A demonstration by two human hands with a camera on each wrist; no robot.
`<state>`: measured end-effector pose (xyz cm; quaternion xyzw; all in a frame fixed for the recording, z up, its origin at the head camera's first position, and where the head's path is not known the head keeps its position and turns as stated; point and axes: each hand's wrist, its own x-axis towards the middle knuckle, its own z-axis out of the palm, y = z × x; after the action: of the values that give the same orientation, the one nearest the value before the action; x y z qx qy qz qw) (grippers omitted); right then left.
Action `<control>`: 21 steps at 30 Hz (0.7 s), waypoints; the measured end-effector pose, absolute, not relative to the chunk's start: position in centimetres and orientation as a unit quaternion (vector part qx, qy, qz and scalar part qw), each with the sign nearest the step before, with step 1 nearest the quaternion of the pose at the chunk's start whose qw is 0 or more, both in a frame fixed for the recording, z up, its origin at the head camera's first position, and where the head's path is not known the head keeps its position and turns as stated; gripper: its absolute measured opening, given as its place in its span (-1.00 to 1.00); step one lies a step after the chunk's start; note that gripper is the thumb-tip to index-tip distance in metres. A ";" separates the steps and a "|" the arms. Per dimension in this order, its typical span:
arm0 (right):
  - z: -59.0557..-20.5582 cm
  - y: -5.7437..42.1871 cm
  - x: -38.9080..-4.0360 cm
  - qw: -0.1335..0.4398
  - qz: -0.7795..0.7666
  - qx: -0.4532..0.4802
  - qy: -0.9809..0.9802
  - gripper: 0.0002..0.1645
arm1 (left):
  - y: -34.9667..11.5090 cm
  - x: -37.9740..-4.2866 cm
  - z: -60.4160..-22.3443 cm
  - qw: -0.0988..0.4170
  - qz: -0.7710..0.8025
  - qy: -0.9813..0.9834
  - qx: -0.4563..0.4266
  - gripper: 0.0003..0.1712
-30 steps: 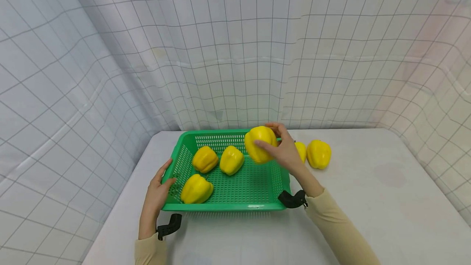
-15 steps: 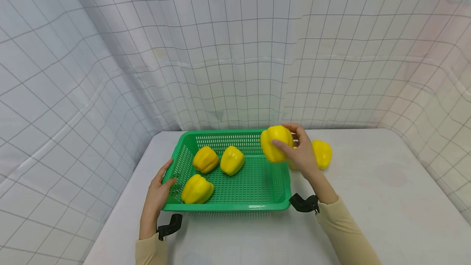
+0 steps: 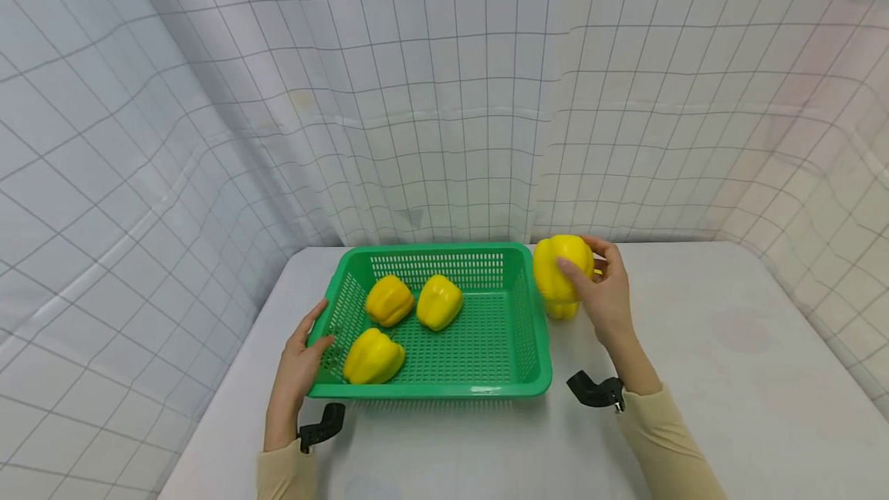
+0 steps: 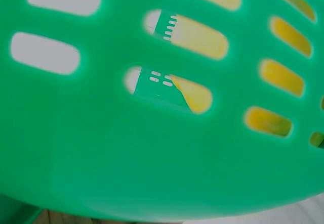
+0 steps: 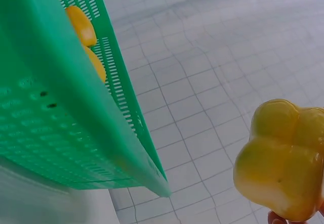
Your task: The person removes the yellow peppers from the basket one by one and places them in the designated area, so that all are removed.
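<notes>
My right hand (image 3: 606,299) grips a yellow bell pepper (image 3: 556,268), thumb on the near side and fingers behind, just past the right rim of a green plastic basket (image 3: 444,391). In the right wrist view the held pepper (image 5: 278,158) shows its lobed end, apart from the basket wall. Below it a second bell pepper (image 3: 561,310) peeks out, mostly covered. My left hand (image 3: 295,365) holds the basket's left rim, thumb over the edge and fingers along the outside. Three bell peppers lie in the basket: one at back left (image 3: 389,301), one at back middle (image 3: 440,303), one at front left (image 3: 373,357).
The basket stands on a white table (image 3: 722,376), which stretches off to the right. White gridded curtains (image 3: 444,99) hang behind and on both sides. Through slots in the basket wall (image 4: 152,153), the left wrist view shows yellow peppers.
My right hand has carried its bell pepper rightward, from over the basket to beyond the right rim. The hand and pepper now cover the peppers outside the basket. My left hand stays on the rim.
</notes>
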<state>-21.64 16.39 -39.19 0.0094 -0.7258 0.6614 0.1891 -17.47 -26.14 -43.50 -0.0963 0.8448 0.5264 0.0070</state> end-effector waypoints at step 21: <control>-41.4 22.7 -22.4 0.271 0.651 -0.067 -0.706 -0.36 | -26.1 -17.4 -43.5 -0.002 0.523 0.848 -0.087 -0.30</control>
<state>-22.35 22.67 -41.40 -0.0668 -0.7061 0.6507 0.2712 -17.41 -26.12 -43.55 -0.0868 0.8477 0.5234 -0.0025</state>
